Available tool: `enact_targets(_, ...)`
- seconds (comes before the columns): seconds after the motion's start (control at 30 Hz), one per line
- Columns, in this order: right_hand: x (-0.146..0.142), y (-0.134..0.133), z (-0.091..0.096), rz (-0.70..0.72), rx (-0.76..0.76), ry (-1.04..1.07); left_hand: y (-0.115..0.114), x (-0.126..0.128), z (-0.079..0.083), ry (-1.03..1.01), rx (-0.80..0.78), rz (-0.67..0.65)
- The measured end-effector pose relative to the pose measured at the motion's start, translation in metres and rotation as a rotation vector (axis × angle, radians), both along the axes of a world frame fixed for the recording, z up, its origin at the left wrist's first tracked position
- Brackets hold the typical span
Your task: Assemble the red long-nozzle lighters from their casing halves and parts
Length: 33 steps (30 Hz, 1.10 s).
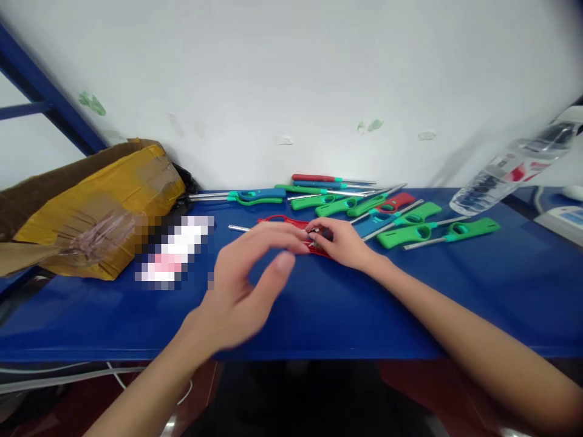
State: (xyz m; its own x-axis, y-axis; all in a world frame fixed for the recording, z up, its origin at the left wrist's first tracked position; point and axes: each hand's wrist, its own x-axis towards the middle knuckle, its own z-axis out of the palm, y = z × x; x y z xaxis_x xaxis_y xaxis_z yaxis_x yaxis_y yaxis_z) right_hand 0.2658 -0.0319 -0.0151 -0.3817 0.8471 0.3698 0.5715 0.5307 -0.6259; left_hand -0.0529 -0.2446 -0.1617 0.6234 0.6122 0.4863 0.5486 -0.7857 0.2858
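A red long-nosed lighter (279, 222) lies on the blue table (455, 291), its metal tube pointing left. My right hand (342, 240) rests on its handle end, fingers curled and pinching it. My left hand (248, 282) hovers just in front of the lighter, blurred by motion, fingers loosely spread and holding nothing. Behind my hands lies a heap of several green, blue and red lighters (392, 218).
A torn cardboard box with yellow tape (100, 200) stands at the left, a crumpled clear plastic bag (95, 237) in front of it. A plastic water bottle (510, 170) lies tilted at the right. A white device (562, 218) sits at the far right edge. A white wall is behind.
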Motion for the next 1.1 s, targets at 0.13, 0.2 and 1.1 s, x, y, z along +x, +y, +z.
enact_targets(0.13, 0.003, 0.004, -0.007, 0.011, 0.146, -0.126, 0.185, 0.084, 0.192, -0.015, -0.134, 0.179)
enact_targets(0.2, 0.005, 0.006, -0.01, 0.024, 0.181, -0.144, 0.216, 0.099, 0.215, 0.084, -0.118, 0.161)
enact_targets(1.1, 0.031, 0.0, 0.02, 0.183, 0.029, -0.358, 0.233, 0.066, 0.162, 0.195, -0.201, -0.078)
